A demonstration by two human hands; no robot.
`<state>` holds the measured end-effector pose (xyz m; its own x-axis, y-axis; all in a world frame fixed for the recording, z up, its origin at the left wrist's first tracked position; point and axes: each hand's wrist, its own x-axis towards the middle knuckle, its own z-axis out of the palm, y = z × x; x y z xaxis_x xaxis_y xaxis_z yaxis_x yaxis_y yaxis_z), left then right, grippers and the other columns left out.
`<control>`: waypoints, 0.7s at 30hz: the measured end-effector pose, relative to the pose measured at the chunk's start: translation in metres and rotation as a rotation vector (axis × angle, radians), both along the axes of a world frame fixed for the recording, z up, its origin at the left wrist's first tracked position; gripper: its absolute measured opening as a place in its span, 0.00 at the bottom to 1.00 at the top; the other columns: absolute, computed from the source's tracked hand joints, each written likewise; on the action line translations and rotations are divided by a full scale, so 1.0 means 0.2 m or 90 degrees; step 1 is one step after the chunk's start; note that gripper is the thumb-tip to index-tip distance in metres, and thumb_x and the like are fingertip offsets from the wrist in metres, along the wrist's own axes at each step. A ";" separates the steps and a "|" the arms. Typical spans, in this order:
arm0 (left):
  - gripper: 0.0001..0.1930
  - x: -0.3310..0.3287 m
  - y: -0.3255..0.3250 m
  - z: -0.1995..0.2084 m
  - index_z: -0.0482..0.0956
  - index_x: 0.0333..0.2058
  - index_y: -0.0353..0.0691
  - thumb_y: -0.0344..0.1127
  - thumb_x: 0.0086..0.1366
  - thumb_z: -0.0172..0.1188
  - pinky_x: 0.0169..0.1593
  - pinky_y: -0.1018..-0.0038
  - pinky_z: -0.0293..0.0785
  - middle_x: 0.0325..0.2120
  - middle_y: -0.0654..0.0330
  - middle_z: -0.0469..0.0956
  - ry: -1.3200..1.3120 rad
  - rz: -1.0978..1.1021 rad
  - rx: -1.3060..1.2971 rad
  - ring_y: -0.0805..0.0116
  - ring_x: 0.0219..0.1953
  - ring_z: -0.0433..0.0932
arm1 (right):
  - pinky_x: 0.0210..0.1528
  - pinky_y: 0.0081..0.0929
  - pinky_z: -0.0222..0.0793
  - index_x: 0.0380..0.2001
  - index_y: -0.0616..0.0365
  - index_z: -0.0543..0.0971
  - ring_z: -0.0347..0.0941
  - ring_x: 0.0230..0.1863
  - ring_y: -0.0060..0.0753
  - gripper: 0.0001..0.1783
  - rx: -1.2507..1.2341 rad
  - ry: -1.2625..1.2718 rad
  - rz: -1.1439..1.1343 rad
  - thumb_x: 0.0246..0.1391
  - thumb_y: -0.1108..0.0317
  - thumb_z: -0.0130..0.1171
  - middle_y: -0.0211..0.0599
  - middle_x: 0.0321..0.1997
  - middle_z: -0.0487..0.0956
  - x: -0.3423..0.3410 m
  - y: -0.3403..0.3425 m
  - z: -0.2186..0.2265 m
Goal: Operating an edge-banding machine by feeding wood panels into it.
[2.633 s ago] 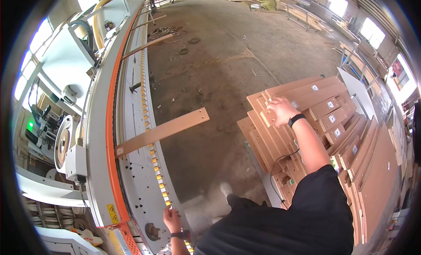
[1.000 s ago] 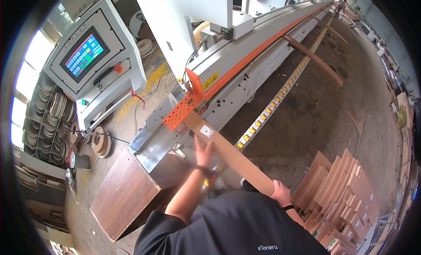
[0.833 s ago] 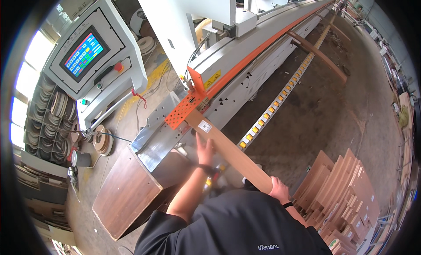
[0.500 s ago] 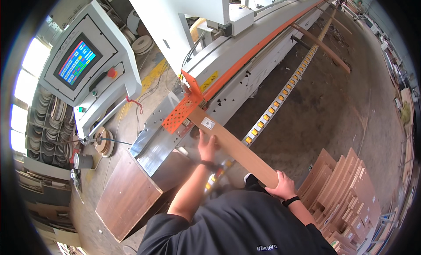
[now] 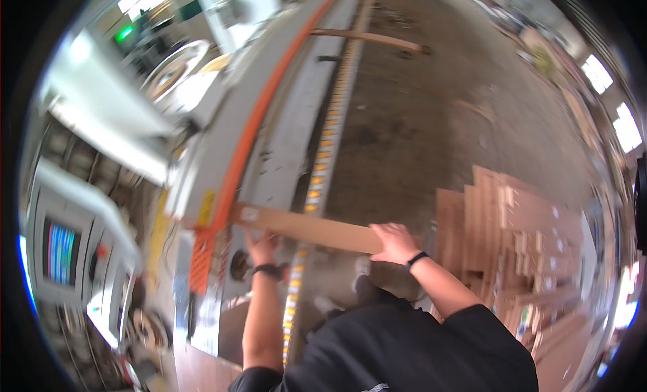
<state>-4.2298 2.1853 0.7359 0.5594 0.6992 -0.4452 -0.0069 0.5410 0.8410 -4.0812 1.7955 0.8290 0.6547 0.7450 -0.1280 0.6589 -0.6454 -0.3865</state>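
Note:
A long, narrow brown board (image 5: 323, 232) with a white label near its left end lies crosswise in front of me. Its left end rests at the machine's edge, close to the orange guard plate (image 5: 201, 260). My right hand (image 5: 395, 242) grips the board's right end, with the thumb on the near side and the fingers over the top. My left hand (image 5: 263, 248) is against the near edge by the label, its fingers apart and somewhat blurred. Beneath the board runs a rail of yellow rollers (image 5: 314, 193).
The long grey machine bed (image 5: 232, 109) with an orange strip extends away at left. A control panel with a screen (image 5: 60, 252) stands at far left. Stacked brown boards (image 5: 485, 234) stand at right. Support bars (image 5: 367, 36) reach over the floor farther off.
My view has swung left to right, so the machine and panel sit farther left. The board now lies nearly crosswise in the picture. Both hands remain at the board.

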 end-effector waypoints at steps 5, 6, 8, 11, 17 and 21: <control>0.30 -0.02 -0.01 0.14 0.63 0.71 0.41 0.32 0.73 0.58 0.41 0.69 0.80 0.50 0.54 0.81 0.082 -0.123 0.076 0.64 0.40 0.84 | 0.63 0.45 0.69 0.58 0.53 0.77 0.75 0.59 0.49 0.38 0.223 -0.048 -0.226 0.46 0.50 0.75 0.43 0.56 0.81 0.06 -0.19 0.11; 0.26 -0.06 -0.03 0.14 0.67 0.68 0.40 0.32 0.73 0.58 0.40 0.71 0.80 0.48 0.54 0.82 0.062 -0.142 0.064 0.65 0.38 0.84 | 0.62 0.45 0.71 0.56 0.53 0.79 0.76 0.58 0.49 0.34 0.286 -0.004 -0.312 0.48 0.50 0.75 0.41 0.55 0.82 0.06 -0.23 0.12; 0.20 -0.12 -0.09 0.14 0.73 0.63 0.39 0.33 0.74 0.57 0.38 0.73 0.79 0.44 0.56 0.82 0.044 -0.179 0.040 0.68 0.37 0.82 | 0.51 0.33 0.77 0.53 0.54 0.81 0.81 0.49 0.35 0.27 0.418 0.064 -0.475 0.56 0.51 0.72 0.35 0.48 0.86 0.08 -0.43 0.10; 0.14 -0.21 -0.27 0.09 0.77 0.56 0.37 0.31 0.74 0.57 0.37 0.74 0.79 0.38 0.58 0.82 -0.025 -0.218 -0.006 0.71 0.33 0.80 | 0.40 0.19 0.74 0.53 0.54 0.81 0.80 0.41 0.18 0.25 0.735 0.225 -0.653 0.62 0.48 0.68 0.31 0.47 0.86 0.13 -0.89 -0.14; 0.14 -0.35 -0.57 0.18 0.76 0.55 0.35 0.30 0.74 0.57 0.34 0.73 0.77 0.34 0.58 0.81 0.067 -0.294 -0.003 0.72 0.28 0.78 | 0.39 0.18 0.70 0.57 0.57 0.78 0.79 0.45 0.20 0.35 0.837 0.304 -0.999 0.62 0.37 0.63 0.31 0.50 0.86 0.15 -1.42 0.03; 0.15 -0.35 -0.58 0.20 0.77 0.56 0.34 0.30 0.74 0.58 0.34 0.73 0.78 0.34 0.58 0.82 0.085 -0.332 0.030 0.71 0.28 0.79 | 0.41 0.22 0.72 0.57 0.57 0.77 0.79 0.50 0.23 0.36 0.966 0.341 -1.017 0.62 0.37 0.63 0.32 0.54 0.85 0.25 -1.51 0.04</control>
